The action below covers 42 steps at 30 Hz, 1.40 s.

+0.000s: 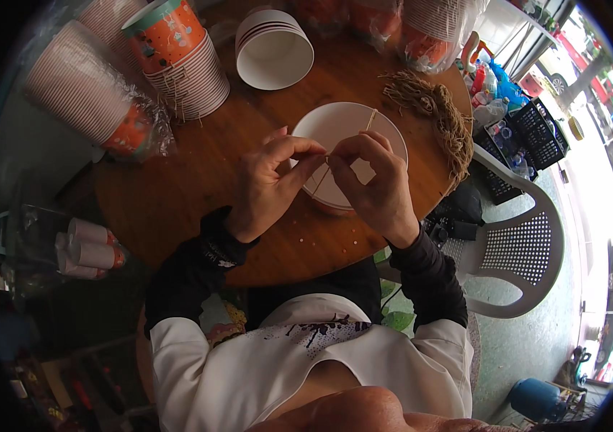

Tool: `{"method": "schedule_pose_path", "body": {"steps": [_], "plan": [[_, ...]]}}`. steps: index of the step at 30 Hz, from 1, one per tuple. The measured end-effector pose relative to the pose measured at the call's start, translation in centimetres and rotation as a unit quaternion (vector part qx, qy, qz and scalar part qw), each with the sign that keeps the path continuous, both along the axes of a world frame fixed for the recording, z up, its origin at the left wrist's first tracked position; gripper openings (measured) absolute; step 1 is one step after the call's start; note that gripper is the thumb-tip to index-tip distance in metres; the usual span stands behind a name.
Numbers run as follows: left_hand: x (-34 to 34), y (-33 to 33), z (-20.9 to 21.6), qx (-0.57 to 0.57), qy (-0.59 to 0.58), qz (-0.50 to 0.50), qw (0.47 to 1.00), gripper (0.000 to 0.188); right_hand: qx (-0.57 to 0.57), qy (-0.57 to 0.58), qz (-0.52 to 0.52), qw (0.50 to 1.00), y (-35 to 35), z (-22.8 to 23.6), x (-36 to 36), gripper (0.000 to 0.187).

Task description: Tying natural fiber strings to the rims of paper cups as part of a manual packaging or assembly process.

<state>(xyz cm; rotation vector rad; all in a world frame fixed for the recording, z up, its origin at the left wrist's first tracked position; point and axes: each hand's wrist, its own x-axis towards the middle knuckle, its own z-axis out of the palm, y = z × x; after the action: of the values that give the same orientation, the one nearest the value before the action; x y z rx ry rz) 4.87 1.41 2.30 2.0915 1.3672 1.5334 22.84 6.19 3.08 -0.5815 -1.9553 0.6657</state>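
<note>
Left grip (267, 183), right grip (384, 183), pinched twine (372, 119), bowl (337, 119)

A round wooden table (285, 252) bears paper bowls (335, 119) and tangled twine (440, 115).

A loose white top (249, 367) had a rounded neckline (305, 379) and a dark purple splatter print (328, 330) over fine speckles. Wrinkled black sleeves (432, 288) reached the wrists, the left one bearing small pale markings (222, 259) near its far end. The left hand (267, 186) and right hand (382, 183) were bare; the legwear (353, 288) looked black.
</note>
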Motion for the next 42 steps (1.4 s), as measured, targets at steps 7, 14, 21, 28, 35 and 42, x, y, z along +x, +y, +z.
{"method": "schedule_pose_path", "body": {"steps": [7,14,21,28,35,42], "plan": [[0.5,0.3,0.2,0.018,0.029,0.023,0.999,0.006,-0.007,0.015,0.005,1.0,0.2,-0.2,0.1,0.01],[-0.1,-0.1,1.2,-0.223,-0.175,-0.094,0.954,0.011,0.021,-0.007,-0.012,1.0,-0.1,0.1,0.2,0.013],[-0.9,0.2,1.9,-0.356,-0.371,-0.221,0.829,0.02,0.068,0.004,-0.019,0.998,0.0,-0.2,-0.1,0.016],[-1.2,0.4,1.9,-0.367,-0.368,-0.206,0.829,0.023,0.102,0.007,-0.001,0.995,-0.3,0.1,-0.2,0.016],[-0.7,-0.4,2.3,-0.355,-0.319,-0.195,0.857,0.016,0.107,0.008,-0.027,0.994,0.1,-0.2,0.1,0.011],[-0.1,-0.5,1.3,-0.249,-0.208,-0.16,0.932,0.013,0.07,0.015,-0.014,0.997,0.0,0.0,0.1,0.009]]}}
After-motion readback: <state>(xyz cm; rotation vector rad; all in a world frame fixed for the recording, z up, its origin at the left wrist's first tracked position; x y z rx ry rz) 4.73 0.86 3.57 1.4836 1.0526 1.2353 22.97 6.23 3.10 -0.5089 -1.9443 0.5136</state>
